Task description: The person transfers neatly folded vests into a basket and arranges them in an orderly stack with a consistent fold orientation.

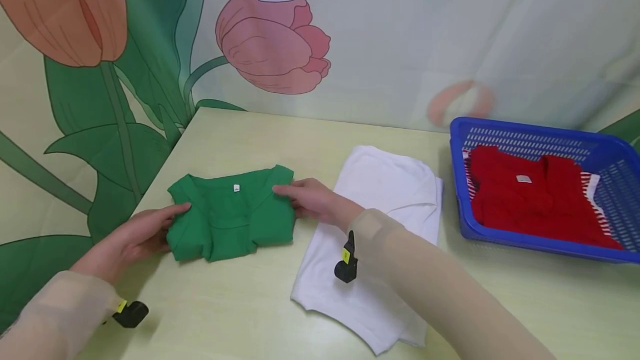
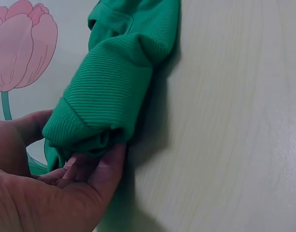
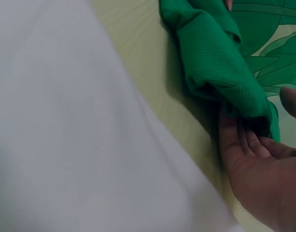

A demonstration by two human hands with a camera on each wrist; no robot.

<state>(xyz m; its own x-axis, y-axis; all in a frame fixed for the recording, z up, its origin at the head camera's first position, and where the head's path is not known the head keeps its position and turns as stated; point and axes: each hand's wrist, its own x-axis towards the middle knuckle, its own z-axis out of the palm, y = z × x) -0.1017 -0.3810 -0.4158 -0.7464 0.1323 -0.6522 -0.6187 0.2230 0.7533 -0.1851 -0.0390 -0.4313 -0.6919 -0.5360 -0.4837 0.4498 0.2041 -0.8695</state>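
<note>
A green ribbed garment (image 1: 231, 218), folded into a compact bundle with a small white label at its neckline, lies on the table between both hands. My left hand (image 1: 145, 232) grips its left end, thumb on top and fingers tucked beneath; the left wrist view shows those fingers (image 2: 107, 169) under the rolled edge of the green cloth (image 2: 107, 87). At the opposite end my right hand (image 1: 315, 200) holds the upper right side, with its thumb above. In the right wrist view its fingers (image 3: 232, 137) reach under the fold, partly hidden by the cloth.
A white garment (image 1: 365, 288) lies folded lengthwise beneath my right forearm. To the far right stands a blue plastic basket (image 1: 540, 246) holding a folded red garment (image 1: 525, 199) and red-and-white striped cloth. Behind the table (image 1: 235, 310) hangs a flower-printed backdrop (image 1: 380, 43).
</note>
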